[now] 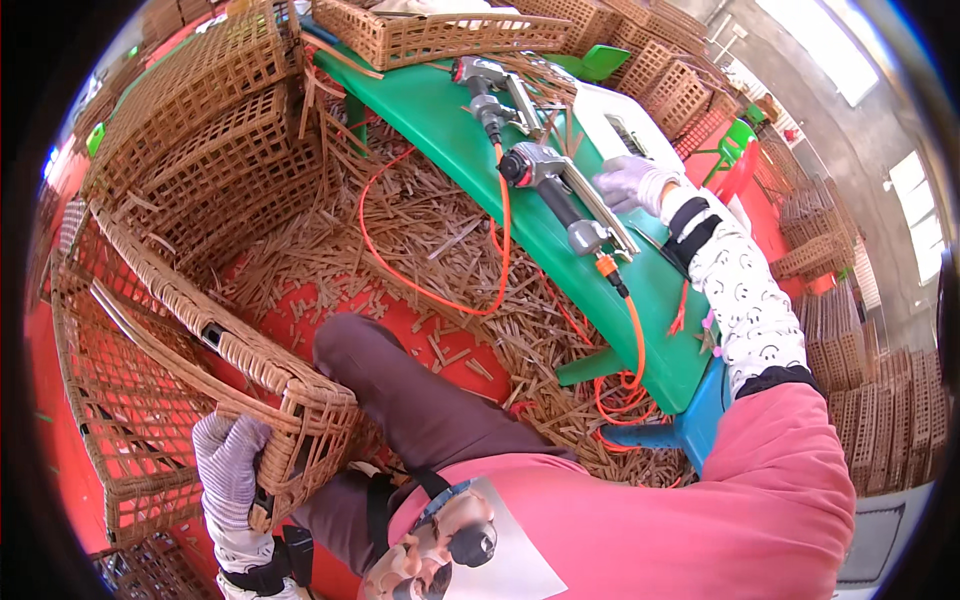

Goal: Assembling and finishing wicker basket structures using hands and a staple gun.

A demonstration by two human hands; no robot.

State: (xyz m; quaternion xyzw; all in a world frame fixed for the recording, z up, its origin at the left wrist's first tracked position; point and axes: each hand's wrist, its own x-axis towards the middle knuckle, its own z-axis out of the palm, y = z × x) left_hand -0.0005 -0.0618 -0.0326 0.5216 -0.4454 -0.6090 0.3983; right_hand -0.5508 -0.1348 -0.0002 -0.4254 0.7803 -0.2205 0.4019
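My left hand (230, 465), in a striped glove, is closed round the corner of a brown wicker basket (325, 425) resting against my leg. A long flat wicker strip (185, 365) runs along the basket's side and ends near that hand. My right hand (635, 187), in a pale glove, is stretched over the green table (660, 325), its fingers extended beside a nail gun (565, 195). Nothing shows in it, though its palm side is hidden. A second nail gun (495, 95) lies farther back. Just beyond my right hand stands a white plastic container (625, 125).
Stacked wicker baskets (200, 140) rise at the left, with more piles (890, 410) at the far right. Orange air hoses (507, 240) hang from the table. Wicker scraps (430, 235) litter the red floor. A blue stool (700, 415) stands by the table's near end.
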